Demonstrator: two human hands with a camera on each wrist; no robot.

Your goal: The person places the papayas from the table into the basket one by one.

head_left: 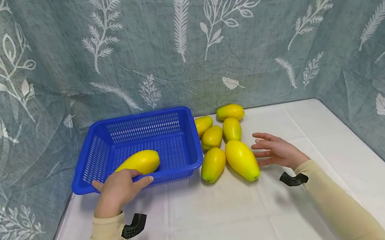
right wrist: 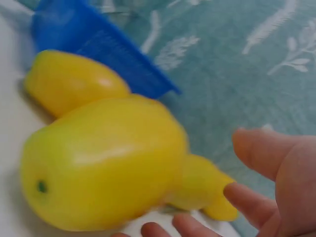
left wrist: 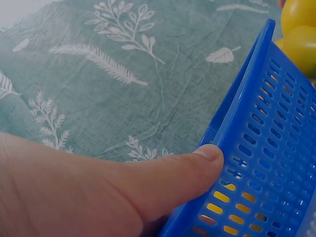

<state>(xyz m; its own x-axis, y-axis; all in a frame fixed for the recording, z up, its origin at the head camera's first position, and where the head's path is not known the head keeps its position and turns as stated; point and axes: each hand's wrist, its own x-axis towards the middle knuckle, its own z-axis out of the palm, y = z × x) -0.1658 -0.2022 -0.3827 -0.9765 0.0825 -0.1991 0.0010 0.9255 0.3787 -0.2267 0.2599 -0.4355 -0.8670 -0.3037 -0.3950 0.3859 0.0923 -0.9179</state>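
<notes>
A blue plastic basket (head_left: 171, 175) with slotted walls stands at the left of the table, one yellow papaya (head_left: 142, 160) inside it near the front wall. My left hand (head_left: 119, 191) grips the basket's near rim: the thumb (left wrist: 182, 175) lies on the outside, while the other fingers reach in over the papaya and are partly hidden. Just right of the largest loose papaya (head_left: 242, 160), my right hand (head_left: 279, 151) has its fingers spread and holds nothing. In the right wrist view this papaya (right wrist: 98, 163) shows its green-dotted end.
Several other papayas lie between the basket and my right hand, among them one at the front (head_left: 213, 165) and one at the back (head_left: 230, 112). A white cloth (head_left: 213, 233) covers the table. A patterned green curtain (head_left: 150, 39) hangs behind and at both sides.
</notes>
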